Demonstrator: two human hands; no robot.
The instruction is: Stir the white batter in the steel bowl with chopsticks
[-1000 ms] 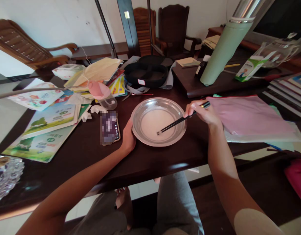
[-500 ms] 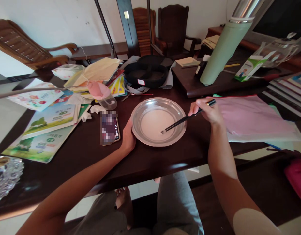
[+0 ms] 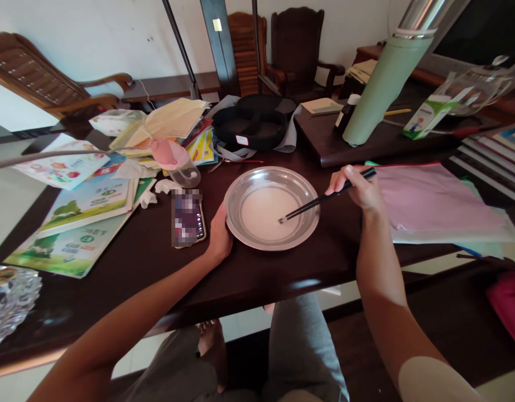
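Metal bowl [image 3: 235, 210] right of left hand [image 3: 219, 234], touching

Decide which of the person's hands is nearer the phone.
Left: the left hand is beside the phone, against the metal bowl; the right hand, holding chopsticks, is right of the bowl.

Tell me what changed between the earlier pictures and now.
The right hand and the black chopsticks it holds shifted to the right, tips still inside the metal bowl. Nothing was taken hold of or let go. The left hand stayed against the bowl's side; bowl and phone stayed put.
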